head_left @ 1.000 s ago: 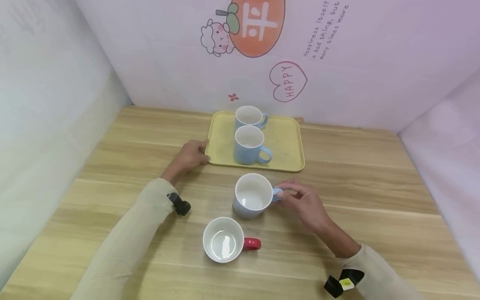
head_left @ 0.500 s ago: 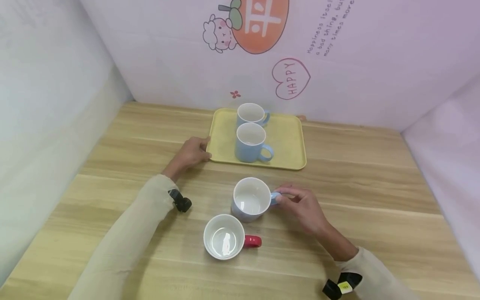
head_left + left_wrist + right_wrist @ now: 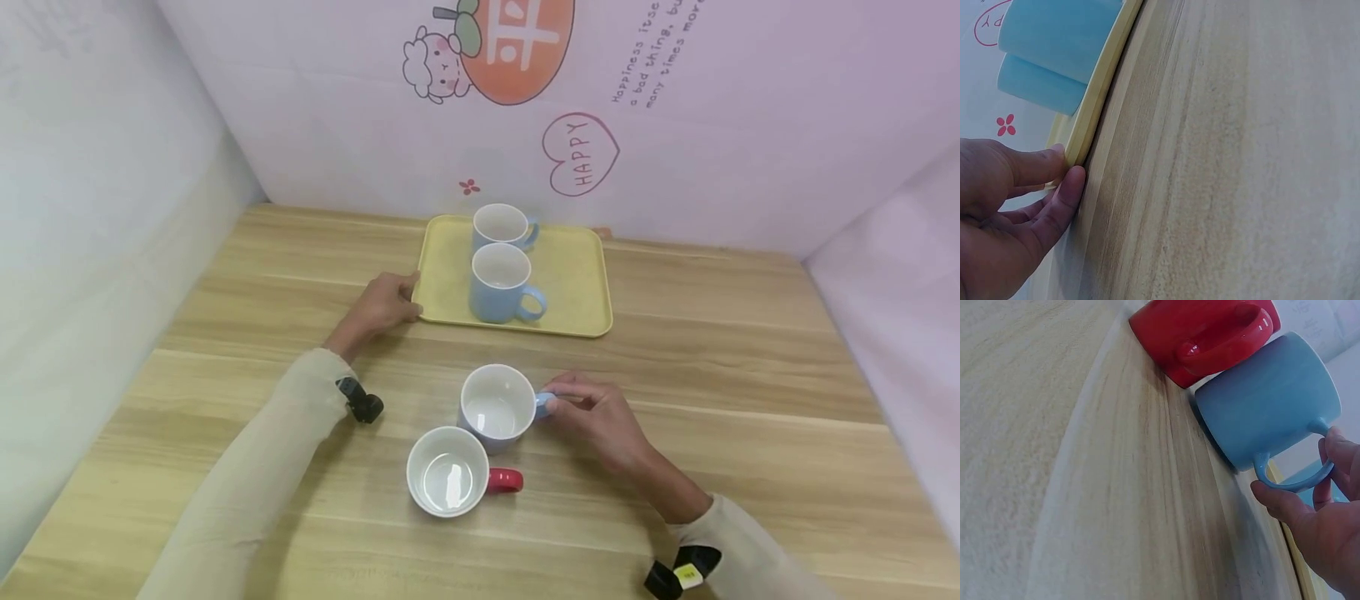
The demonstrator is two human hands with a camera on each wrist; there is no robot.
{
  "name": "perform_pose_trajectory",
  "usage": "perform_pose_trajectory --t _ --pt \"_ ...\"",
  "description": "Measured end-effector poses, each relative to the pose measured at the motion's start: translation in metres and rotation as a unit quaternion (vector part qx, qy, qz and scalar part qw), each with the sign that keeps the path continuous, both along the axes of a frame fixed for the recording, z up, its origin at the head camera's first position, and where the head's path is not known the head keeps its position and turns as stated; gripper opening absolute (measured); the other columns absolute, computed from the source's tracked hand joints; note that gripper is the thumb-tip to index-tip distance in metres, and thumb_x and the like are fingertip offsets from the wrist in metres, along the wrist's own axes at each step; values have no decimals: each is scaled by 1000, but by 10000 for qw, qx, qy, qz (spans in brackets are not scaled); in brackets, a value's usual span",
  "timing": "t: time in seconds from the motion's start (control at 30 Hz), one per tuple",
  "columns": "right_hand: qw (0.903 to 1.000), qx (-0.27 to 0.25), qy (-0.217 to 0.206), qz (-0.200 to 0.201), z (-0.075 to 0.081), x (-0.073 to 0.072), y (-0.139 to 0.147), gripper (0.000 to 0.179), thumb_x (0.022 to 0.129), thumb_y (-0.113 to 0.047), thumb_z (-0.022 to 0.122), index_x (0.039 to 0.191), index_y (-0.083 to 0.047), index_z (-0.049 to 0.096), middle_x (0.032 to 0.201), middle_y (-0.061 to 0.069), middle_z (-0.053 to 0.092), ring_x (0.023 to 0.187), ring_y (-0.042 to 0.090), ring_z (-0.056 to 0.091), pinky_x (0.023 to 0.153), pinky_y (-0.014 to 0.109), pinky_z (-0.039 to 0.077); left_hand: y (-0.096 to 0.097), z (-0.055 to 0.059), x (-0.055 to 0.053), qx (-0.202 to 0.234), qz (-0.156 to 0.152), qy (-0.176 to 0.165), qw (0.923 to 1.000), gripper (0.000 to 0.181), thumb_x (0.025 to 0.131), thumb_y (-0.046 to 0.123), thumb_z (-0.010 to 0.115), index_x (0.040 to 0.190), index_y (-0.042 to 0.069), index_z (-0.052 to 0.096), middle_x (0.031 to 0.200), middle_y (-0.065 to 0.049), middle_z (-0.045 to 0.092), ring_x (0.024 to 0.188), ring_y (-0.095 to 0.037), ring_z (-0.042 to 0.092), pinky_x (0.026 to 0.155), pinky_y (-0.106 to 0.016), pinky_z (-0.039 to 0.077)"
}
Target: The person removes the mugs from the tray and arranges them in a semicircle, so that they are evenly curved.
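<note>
My left hand (image 3: 382, 304) pinches the left edge of a yellow tray (image 3: 573, 275); in the left wrist view the fingers (image 3: 1069, 187) and thumb meet at the tray's rim. On the tray stand two light blue mugs, a front mug (image 3: 495, 300) and a back mug (image 3: 501, 223) partly hidden behind it. My right hand (image 3: 603, 421) holds a third blue mug (image 3: 1266, 403) by its handle, pinched between thumb and fingers. This mug is upright, close beside a red mug (image 3: 447, 472). In the right wrist view its base is on or very near the wood.
The wooden table (image 3: 750, 375) runs back to a printed cloth wall (image 3: 337, 125), which stands right behind the tray. White cloth also hangs at the left and right sides. The red mug's handle (image 3: 506, 481) points right.
My right hand has drawn the third blue mug toward me and slightly left, away from the tray and nearer the red mug. My left hand has stayed at the tray's edge.
</note>
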State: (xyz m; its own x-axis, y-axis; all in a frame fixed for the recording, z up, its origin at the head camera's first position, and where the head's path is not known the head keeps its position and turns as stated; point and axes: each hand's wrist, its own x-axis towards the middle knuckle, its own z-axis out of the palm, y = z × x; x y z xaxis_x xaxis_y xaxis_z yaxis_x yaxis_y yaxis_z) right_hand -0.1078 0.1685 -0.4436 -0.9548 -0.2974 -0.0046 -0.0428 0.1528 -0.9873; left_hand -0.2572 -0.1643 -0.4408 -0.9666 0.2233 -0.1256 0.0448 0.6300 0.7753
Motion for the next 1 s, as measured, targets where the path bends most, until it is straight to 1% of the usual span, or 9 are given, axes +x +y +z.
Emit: perform_pose_trajectory --t 0.23,0.43,0.53,0.7,0.77,0.87,1.0 --pt "10000 -29 -86 38 -2 0 0 20 91 1 70 107 13 71 107 15 63 100 19 58 81 26 53 -2 -2 -1 -9 26 2 10000 23 86 1 71 71 -3 54 152 -14 42 57 -15 36 53 -25 34" --pt "9999 -78 -58 71 -5 1 0 21 91 2 70 108 14 70 106 13 64 99 18 59 81 26 53 -1 -2 -2 -8 51 -78 10000 21 86 2 72 73 -2 56 154 -13 40 57 -15 38 50 -24 34" --pt "9999 -149 -50 70 -7 1 -1 22 90 3 69 108 16 69 105 13 64 98 18 59 81 26 53 -1 -2 -2 -8 24 -84 10000 24 86 2 72 72 -2 54 154 -13 39 57 -15 37 50 -24 34" --pt "9999 -91 -134 43 -6 1 -1 22 91 1 70 109 13 70 107 15 63 99 19 59 81 27 53 0 -2 -3 -33 11 -87 10000 26 86 1 72 70 -1 51 154 -13 39 58 -16 37 52 -25 35" --pt "9998 -76 -151 60 -6 1 -1 22 91 0 70 110 12 71 108 17 63 99 20 59 82 27 53 0 -2 -3 -47 7 -98 9999 24 86 1 72 72 -3 53 154 -13 39 58 -16 38 53 -26 36" --pt "9998 -84 -184 93 -6 0 -1 22 91 1 69 110 12 71 109 18 63 100 21 59 82 28 53 0 -2 -3 -47 15 -106 9999 13 86 2 72 83 -5 61 154 -12 40 59 -16 39 54 -26 37" --pt "9995 -89 -283 102 -6 0 -1 23 92 0 70 111 11 71 110 18 62 101 22 59 83 28 53 0 0 -3 -72 20 -117 9999 10 86 2 72 92 -4 65 153 -12 40 62 -17 41 57 -28 38"
